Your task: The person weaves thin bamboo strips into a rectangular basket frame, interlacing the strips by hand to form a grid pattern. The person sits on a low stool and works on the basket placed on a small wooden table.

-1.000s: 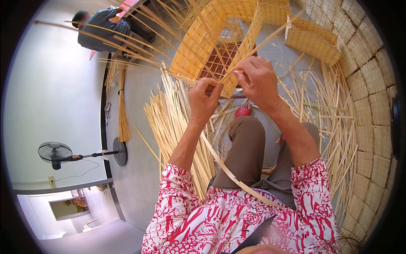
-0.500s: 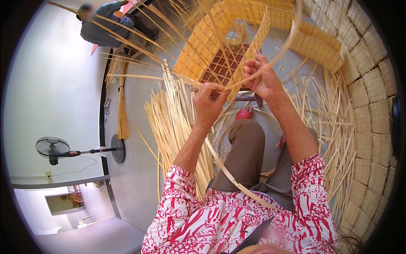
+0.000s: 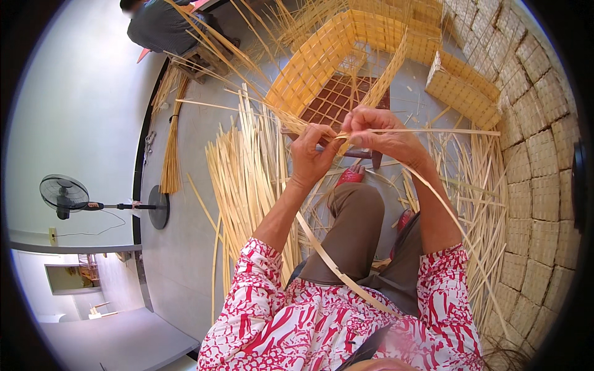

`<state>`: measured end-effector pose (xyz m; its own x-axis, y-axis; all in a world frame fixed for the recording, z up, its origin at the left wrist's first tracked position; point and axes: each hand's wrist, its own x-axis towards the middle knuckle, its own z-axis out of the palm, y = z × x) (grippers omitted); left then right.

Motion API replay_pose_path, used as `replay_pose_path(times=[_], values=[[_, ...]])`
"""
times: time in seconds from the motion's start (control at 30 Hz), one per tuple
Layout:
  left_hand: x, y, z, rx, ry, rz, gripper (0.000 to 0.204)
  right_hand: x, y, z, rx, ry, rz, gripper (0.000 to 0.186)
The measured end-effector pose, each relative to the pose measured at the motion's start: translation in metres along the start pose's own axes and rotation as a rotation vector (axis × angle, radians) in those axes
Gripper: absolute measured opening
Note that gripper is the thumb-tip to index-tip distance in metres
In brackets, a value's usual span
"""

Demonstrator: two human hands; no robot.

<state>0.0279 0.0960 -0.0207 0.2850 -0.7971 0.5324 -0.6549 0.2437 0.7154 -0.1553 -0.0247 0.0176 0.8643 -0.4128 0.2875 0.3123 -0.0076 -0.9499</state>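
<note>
- Closely worked, a yellow woven basket [image 3: 309,68] stands on a dark red stool [image 3: 377,159] in front of a seated person, its narrow near corner at the fingertips.
- Thumb and fingers of the left hand [image 3: 314,150] pinch the weave at that corner; the other fingers curl in.
- Thumb and forefinger of the right hand [image 3: 385,132] meet just beside them, pinching a thin strip [image 3: 442,130] that runs out to the right; the exact crossing is hidden under the fingertips.
- A second strip [image 3: 456,216] arcs down past the right forearm, which suggests springy, flexible material; whether it is the same piece cannot be told.
- Light and dry by its look, the basket likely shifts under a hard tug, so the corner seems the sound place to steady it.
- Strips this thin probably bend willingly but may split if creased sharply; a flat pinch close to the weave looks safest, clear of possibly sharp edges.
- Loose strips lie in a pile [image 3: 241,173] at left on the grey floor [image 3: 192,145].
</note>
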Motion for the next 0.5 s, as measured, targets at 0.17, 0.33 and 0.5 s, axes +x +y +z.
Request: replay_pose_path(times=[0.17, 0.33, 0.5], values=[[-0.005, -0.004, 0.0, -0.06, 0.001, -0.087, 0.019, 0.003, 0.009, 0.011, -0.141, 0.462, -0.067, 0.023], [-0.007, -0.012, 0.0, -0.058, -0.007, -0.004, 0.014, 0.005, 0.003, 0.018, -0.183, 0.527, -0.145, 0.02], [-0.002, -0.004, -0.001, 0.002, 0.022, 0.057, 0.014, 0.005, 0.022, -0.005, 0.054, 0.646, -0.078, 0.028]])
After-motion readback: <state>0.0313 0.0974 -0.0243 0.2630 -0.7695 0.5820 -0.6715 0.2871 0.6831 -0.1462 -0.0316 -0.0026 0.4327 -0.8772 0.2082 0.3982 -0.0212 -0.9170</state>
